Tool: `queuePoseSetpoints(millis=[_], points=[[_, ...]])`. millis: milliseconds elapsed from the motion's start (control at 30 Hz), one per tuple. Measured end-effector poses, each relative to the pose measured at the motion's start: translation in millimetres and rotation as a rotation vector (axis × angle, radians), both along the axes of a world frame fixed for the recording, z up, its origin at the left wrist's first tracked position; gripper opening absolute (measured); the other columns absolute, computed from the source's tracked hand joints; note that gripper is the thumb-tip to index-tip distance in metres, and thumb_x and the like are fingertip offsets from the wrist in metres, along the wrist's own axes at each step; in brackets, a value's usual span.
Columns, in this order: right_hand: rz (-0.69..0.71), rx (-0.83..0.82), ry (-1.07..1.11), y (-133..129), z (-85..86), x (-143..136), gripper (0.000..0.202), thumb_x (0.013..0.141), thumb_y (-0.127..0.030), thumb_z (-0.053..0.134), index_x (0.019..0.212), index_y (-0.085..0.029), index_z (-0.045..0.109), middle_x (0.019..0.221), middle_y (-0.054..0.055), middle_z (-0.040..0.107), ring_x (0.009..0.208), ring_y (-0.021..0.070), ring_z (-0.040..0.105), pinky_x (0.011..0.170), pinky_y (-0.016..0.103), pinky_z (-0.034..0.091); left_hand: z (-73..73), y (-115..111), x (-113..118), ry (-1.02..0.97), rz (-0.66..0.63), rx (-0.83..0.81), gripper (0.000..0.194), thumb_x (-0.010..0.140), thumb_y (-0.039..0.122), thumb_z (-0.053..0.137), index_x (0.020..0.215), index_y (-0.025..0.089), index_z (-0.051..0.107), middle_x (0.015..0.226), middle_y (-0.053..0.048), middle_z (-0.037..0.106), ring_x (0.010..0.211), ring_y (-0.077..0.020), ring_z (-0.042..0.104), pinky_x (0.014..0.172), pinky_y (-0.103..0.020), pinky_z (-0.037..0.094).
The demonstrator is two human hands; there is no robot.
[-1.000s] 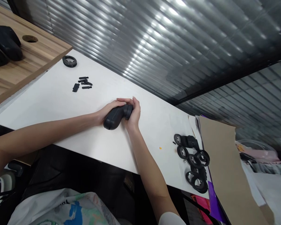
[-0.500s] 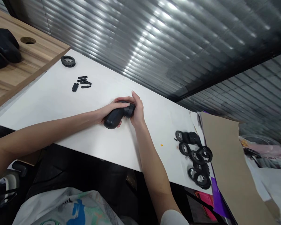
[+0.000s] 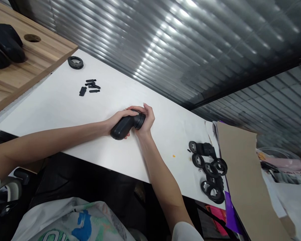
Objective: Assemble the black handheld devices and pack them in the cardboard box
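Over the white table I hold a black handheld device (image 3: 122,128) with a rounded handle and an angled round head. My left hand (image 3: 117,118) wraps around its body, the thumb lying along the top. Cupped about the round head is my right hand (image 3: 147,121), its palm against the end and its fingers curled around the far side. Part of the head is hidden behind the fingers. Up and left of my hands lie several small flat black pieces (image 3: 92,86). Farther off rests a black ring (image 3: 75,62).
Several black rings (image 3: 211,169) lie in a cluster on the table's right side, beside a tan board (image 3: 240,167). A small orange bit (image 3: 174,156) is nearer. At the left, black housings (image 3: 8,43) sit on a wooden surface (image 3: 47,47). A corrugated metal wall (image 3: 140,43) stands behind.
My right wrist and forearm have shifted slightly left, and the right hand sits closer around the device's head. The camera view has moved a little. Both hands keep their hold.
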State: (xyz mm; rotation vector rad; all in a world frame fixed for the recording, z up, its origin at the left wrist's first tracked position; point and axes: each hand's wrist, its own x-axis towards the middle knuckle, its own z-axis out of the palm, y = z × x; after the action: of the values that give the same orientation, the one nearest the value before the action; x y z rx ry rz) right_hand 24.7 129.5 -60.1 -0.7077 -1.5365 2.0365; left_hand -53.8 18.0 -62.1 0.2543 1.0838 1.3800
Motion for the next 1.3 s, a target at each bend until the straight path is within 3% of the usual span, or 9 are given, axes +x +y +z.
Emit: queuePoseSetpoints(millis=[233, 500, 700, 867, 1000, 1167, 1300], points=[[-0.059, 0.151, -0.004, -4, -1.4, 3, 0.052, 0.088, -0.061, 0.051, 0.068, -0.025, 0.082, 0.077, 0.010, 0.079, 0.085, 0.0279, 0.075, 0.088, 0.043, 0.064, -11.3, 0, -6, -0.011, -0.073, 0.119, 0.046, 0.085, 0.066, 0.077, 0.077, 0.021, 0.069, 0.057, -0.009, 0.063, 0.048, -0.0242, 0.065, 0.042, -0.033, 0.052], [-0.105, 0.242, 0.032, -9, -4.5, 5, 0.052, 0.090, -0.060, 0.048, 0.067, -0.026, 0.081, 0.079, 0.008, 0.081, 0.092, 0.0310, 0.078, 0.097, 0.046, 0.061, -11.0, -1, -8, -0.055, -0.112, 0.124, 0.046, 0.086, 0.063, 0.076, 0.077, 0.019, 0.068, 0.054, -0.009, 0.061, 0.046, -0.0241, 0.063, 0.042, -0.033, 0.051], [-0.142, 0.139, 0.009, -6, -6.4, 0, 0.050, 0.086, -0.058, 0.051, 0.064, -0.025, 0.081, 0.074, 0.009, 0.080, 0.084, 0.0293, 0.077, 0.088, 0.044, 0.062, -5.9, 4, 0, -0.103, -0.012, 0.095, 0.039, 0.090, 0.057, 0.073, 0.095, 0.018, 0.073, 0.060, -0.008, 0.064, 0.047, -0.0240, 0.064, 0.043, -0.033, 0.052], [-0.119, 0.179, 0.034, 0, -4.4, -2, 0.053, 0.093, -0.061, 0.054, 0.066, -0.024, 0.081, 0.074, 0.008, 0.079, 0.082, 0.0277, 0.078, 0.090, 0.043, 0.062, -7.6, 8, 2, -0.126, 0.010, 0.108, 0.041, 0.087, 0.059, 0.075, 0.092, 0.019, 0.069, 0.061, -0.008, 0.065, 0.047, -0.0234, 0.063, 0.042, -0.033, 0.051], [-0.109, 0.236, 0.088, -6, -0.3, 0, 0.052, 0.096, -0.058, 0.055, 0.068, -0.024, 0.083, 0.077, 0.008, 0.081, 0.083, 0.0277, 0.079, 0.091, 0.044, 0.062, -8.5, 6, 2, -0.086, 0.024, 0.126, 0.043, 0.085, 0.058, 0.075, 0.100, 0.019, 0.069, 0.060, -0.007, 0.065, 0.046, -0.0244, 0.063, 0.040, -0.033, 0.050], [-0.163, 0.306, 0.118, -6, 4.3, 0, 0.054, 0.098, -0.065, 0.052, 0.076, -0.026, 0.081, 0.088, 0.008, 0.083, 0.093, 0.0284, 0.080, 0.097, 0.046, 0.062, -8.8, 5, 0, -0.082, -0.012, 0.145, 0.047, 0.084, 0.064, 0.076, 0.095, 0.021, 0.062, 0.063, -0.006, 0.066, 0.049, -0.0239, 0.065, 0.043, -0.033, 0.054], [-0.197, 0.406, 0.109, 7, -1.2, -1, 0.057, 0.096, -0.078, 0.055, 0.094, -0.027, 0.081, 0.103, 0.007, 0.083, 0.101, 0.0263, 0.078, 0.093, 0.041, 0.061, -7.6, 4, -12, 0.137, 0.067, 0.298, 0.058, 0.080, 0.063, 0.089, 0.106, 0.026, 0.052, 0.075, -0.002, 0.071, 0.051, -0.0230, 0.069, 0.049, -0.034, 0.058]])
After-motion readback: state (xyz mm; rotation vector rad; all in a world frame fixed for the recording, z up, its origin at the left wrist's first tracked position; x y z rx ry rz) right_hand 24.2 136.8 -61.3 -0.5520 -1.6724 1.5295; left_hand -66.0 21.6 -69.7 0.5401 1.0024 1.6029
